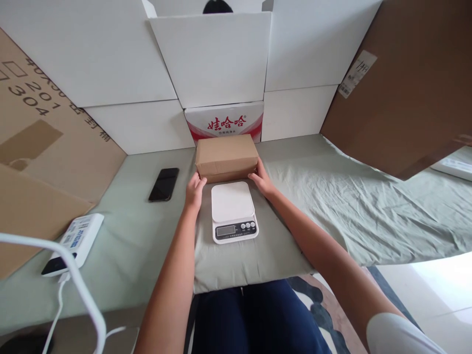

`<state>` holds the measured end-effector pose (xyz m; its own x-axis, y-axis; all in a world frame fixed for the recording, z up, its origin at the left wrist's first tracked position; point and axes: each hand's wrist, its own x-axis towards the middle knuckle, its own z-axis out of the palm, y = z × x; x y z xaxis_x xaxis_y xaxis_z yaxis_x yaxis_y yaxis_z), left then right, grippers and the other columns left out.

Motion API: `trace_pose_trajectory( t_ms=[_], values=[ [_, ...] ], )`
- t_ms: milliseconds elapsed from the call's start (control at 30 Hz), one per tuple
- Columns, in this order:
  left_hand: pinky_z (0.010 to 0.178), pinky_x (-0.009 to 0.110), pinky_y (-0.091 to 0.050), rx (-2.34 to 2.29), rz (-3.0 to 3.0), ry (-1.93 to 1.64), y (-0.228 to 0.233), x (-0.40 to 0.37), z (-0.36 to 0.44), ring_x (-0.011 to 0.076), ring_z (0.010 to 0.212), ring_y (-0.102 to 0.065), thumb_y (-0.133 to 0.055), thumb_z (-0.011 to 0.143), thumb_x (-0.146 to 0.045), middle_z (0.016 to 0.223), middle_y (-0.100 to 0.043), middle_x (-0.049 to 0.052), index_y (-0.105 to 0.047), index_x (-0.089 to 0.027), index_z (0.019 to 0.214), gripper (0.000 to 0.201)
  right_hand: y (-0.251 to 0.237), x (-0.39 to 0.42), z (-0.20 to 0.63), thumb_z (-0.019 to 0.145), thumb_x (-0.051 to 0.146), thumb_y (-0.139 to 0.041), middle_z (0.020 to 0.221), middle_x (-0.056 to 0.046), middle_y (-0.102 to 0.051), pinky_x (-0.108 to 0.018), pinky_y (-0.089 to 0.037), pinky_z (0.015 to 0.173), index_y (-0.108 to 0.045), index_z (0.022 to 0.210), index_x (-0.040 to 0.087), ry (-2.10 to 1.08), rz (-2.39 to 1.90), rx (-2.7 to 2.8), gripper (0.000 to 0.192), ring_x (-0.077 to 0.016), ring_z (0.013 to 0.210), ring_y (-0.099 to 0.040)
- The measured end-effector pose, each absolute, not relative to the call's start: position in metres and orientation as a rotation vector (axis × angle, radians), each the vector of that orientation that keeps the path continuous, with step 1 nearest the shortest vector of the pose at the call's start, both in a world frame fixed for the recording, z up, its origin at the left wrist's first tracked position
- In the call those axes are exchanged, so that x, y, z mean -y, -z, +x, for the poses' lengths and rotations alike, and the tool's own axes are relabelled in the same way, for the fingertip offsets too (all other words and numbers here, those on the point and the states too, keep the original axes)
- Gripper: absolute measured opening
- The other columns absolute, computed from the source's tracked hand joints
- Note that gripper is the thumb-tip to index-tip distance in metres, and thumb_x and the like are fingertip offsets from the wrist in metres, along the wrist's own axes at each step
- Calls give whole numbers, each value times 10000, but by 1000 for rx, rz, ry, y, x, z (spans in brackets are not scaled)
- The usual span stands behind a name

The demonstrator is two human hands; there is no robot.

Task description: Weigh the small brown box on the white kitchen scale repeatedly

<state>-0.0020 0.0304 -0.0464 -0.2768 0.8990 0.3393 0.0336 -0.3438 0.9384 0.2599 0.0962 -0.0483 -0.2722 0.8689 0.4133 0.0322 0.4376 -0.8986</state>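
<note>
A plain brown cardboard box (226, 157) sits at the back of the cloth-covered table, gripped at its two lower front corners. My left hand (194, 189) clasps the left corner, thumb in front, its other fingers partly hidden along the side. At the right corner, my right hand (262, 180) holds on in the same way. Between my forearms, just in front of the box, lies a white digital kitchen scale (233, 206). Nothing rests on its platform, and its grey display and buttons face me.
A black smartphone (164, 184) lies left of the box. Farther left is a white power strip (77, 241) with a cable. White boxes (212, 59) and a red-and-white carton (225, 120) wall off the back. Large cardboard panels stand left (47, 128) and right (398, 88).
</note>
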Motion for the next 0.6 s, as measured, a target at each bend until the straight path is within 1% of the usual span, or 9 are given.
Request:
trace_pose_trajectory(
  t_ms=[100,233,300,400,500,600],
  values=[
    [1186,457,-444,-1169,1336,-1738,29,-16,5,340,1372,-596,-719,820,-488,1321,-722,143,-701,-165,1225,518,39,-83,262,850,606,-632,1717,-65,-329,-557,-369,1276,-265,1616,293,-898,-720,1660,906,-349,1565,-344],
    [1209,473,-425,-1138,1439,-1784,17,26,13,348,1388,-591,-699,879,-490,1379,-685,151,-637,-168,1382,601,27,-43,270,910,668,-576,1635,-116,-389,-574,-417,1222,-300,1595,316,-681,-686,1665,818,-370,1494,-413],
    [1237,486,-391,-1179,1445,-1802,21,55,17,352,1417,-568,-685,896,-491,1414,-665,152,-593,-174,1455,648,27,-17,276,928,668,-562,1608,-118,-396,-585,-398,1235,-279,1602,335,-634,-677,1683,804,-373,1482,-424],
    [1264,514,-351,-1263,1386,-1806,36,99,22,370,1462,-523,-694,891,-481,1473,-629,159,-556,-180,1507,700,34,19,288,938,679,-532,1597,-105,-401,-602,-382,1249,-239,1612,365,-649,-714,1732,799,-375,1482,-422],
    [1258,550,-356,-1290,1328,-1789,49,128,27,384,1447,-538,-694,884,-472,1463,-640,162,-557,-194,1516,704,40,42,296,934,687,-512,1537,-100,-457,-631,-397,1232,-260,1596,384,-667,-782,1765,770,-380,1447,-445],
    [1254,552,-369,-1295,1313,-1747,55,138,29,381,1451,-538,-685,888,-460,1465,-645,153,-561,-213,1517,687,41,49,299,932,679,-520,1503,-97,-472,-645,-409,1215,-262,1589,406,-660,-825,1762,757,-382,1424,-457]
  ],
)
